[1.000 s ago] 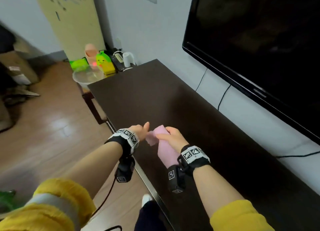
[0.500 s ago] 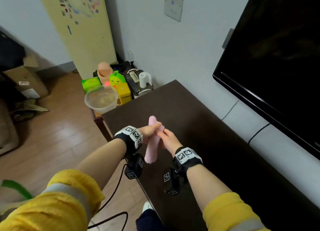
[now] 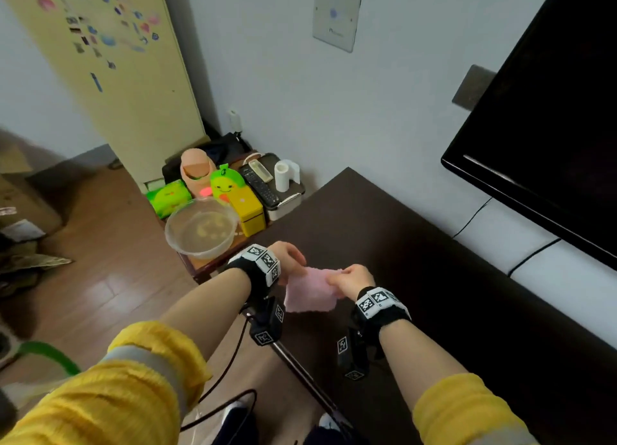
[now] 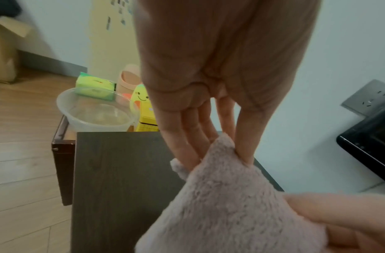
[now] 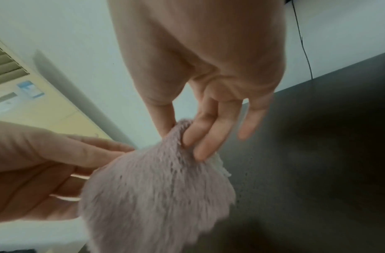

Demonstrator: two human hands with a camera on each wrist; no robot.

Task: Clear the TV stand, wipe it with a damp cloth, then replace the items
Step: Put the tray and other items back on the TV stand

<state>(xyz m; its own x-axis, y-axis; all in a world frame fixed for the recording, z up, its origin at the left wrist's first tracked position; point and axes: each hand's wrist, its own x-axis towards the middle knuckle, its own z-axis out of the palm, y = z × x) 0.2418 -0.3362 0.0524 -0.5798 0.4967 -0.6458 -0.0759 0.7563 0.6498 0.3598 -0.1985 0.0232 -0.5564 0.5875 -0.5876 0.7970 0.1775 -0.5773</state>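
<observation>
A fluffy pink cloth [image 3: 312,292] hangs spread between both hands above the near end of the dark brown TV stand [image 3: 417,261]. My left hand [image 3: 289,261] pinches its left upper corner between thumb and fingers [image 4: 244,145]. My right hand [image 3: 350,279] pinches the right upper corner with thumb and forefinger [image 5: 165,123]. In the wrist views the pink cloth [image 4: 230,205] [image 5: 156,188] drapes downward over the TV stand [image 4: 117,179] [image 5: 317,137]. The removed items stand on a low side table [image 3: 213,264] at the stand's left end.
On the side table are a clear plastic bowl [image 3: 201,228], a yellow box with a smiling face [image 3: 245,207], a green pack [image 3: 168,197], a pink bin [image 3: 197,170], and a tray with remotes [image 3: 262,185] and a paper roll [image 3: 283,174]. A black TV [image 3: 551,127] hangs at right.
The cloth, bunched into a narrow roll between the hands half a second ago, is now pulled apart and spread flat. The head view has swung left and upward.
</observation>
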